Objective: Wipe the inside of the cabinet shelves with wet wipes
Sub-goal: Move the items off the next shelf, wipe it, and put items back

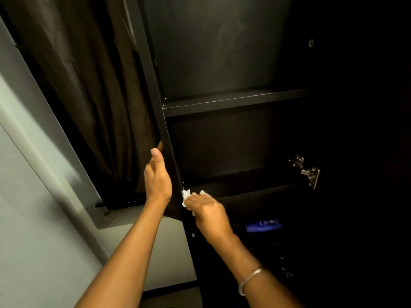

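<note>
A tall dark cabinet (222, 52) stands open before me, with an upper shelf (233, 103) and a lower shelf (244, 185). My right hand (209, 213) grips a crumpled white wet wipe (186, 194) and presses it against the lower shelf's front left corner, by the side panel. My left hand (156, 176) holds the front edge of the cabinet's left side panel (165, 134), thumb up on the outside and fingertips hidden behind the panel. A silver bangle sits on my right wrist.
A dark brown curtain (89, 74) hangs left of the cabinet, over a grey wall (33, 196). A metal door hinge (308, 171) juts out at the right of the lower shelf. A blue bottle (263, 225) lies on a shelf below.
</note>
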`<state>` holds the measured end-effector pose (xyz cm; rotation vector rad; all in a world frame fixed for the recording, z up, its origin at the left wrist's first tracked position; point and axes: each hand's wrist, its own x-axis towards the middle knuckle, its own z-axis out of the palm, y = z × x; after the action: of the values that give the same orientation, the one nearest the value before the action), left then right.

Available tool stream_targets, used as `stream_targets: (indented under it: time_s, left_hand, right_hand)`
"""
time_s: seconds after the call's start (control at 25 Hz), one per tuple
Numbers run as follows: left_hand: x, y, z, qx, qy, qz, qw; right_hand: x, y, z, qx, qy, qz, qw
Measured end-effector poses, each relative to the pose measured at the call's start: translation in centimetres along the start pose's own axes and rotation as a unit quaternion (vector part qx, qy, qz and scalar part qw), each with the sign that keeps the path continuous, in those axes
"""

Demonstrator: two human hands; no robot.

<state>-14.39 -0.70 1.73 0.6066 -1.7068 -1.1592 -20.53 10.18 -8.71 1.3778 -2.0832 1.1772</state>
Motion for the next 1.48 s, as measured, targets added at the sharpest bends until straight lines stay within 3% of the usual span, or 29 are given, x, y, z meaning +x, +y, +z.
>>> stream_targets:
  time_s: [0.04,0.12,0.2,0.24,0.32,0.4,0.48,0.64,0.76,0.96,1.12,1.24,1.36,1.48]
  left_hand:
    - [-0.1,0.2,-0.2,-0.039,0.019,-0.039,0.998]
    - [0.0,0.1,-0.5,-0.100,0.041,-0.087,0.990]
    - [0.3,-0.3,-0.8,-0.141,0.053,-0.122,0.981]
    - [0.3,-0.6,-1.0,-0.152,0.044,-0.132,0.979]
    - [0.3,-1.2,-1.5,-0.188,-0.009,-0.140,0.972]
    - [0.5,-1.6,-2.1,-0.227,-0.068,-0.154,0.959]
    - [0.9,-1.8,-2.8,-0.230,-0.080,-0.167,0.955]
    - [1.5,-1.9,-4.3,-0.170,-0.148,-0.175,0.959]
    - [1.6,-1.9,-5.2,-0.162,-0.184,-0.184,0.952]
    - [1.8,-1.6,-4.8,-0.199,-0.137,-0.222,0.945]
    - [2.6,-1.2,-4.3,-0.180,-0.116,-0.215,0.953]
    - [3.0,-0.2,-4.3,-0.172,-0.110,-0.175,0.963]
    - [3.2,0.5,-4.2,-0.176,-0.092,-0.135,0.971]
    - [3.6,1.6,-3.7,-0.170,-0.084,-0.110,0.976]
  right_hand:
    - [0.7,-1.5,0.4,0.087,0.013,0.073,0.993]
    - [1.8,-3.2,0.1,0.252,0.060,0.251,0.933]
    - [2.6,-4.6,-1.5,0.327,0.156,0.297,0.884]
    - [3.3,-5.7,-2.4,0.351,0.193,0.272,0.875]
    - [5.0,-8.2,-3.4,0.324,0.226,0.112,0.912]
    - [6.9,-8.9,-2.8,0.174,0.204,-0.092,0.959]
    - [8.5,-6.9,-1.2,0.025,0.148,-0.191,0.970]
    - [3.3,-1.9,2.7,-0.116,0.017,-0.219,0.969]
    - [0.3,0.5,1.3,-0.190,-0.077,-0.292,0.934]
    - [9.9,-3.4,-3.6,-0.162,0.070,-0.330,0.927]
    - [18.6,-7.6,-8.1,-0.195,0.173,-0.285,0.922]
    - [15.5,-6.2,-5.7,-0.228,0.155,-0.289,0.917]
    - [11.6,-4.2,-5.2,-0.321,0.071,-0.350,0.877]
    - [17.0,-7.1,-8.4,-0.331,0.168,-0.347,0.861]
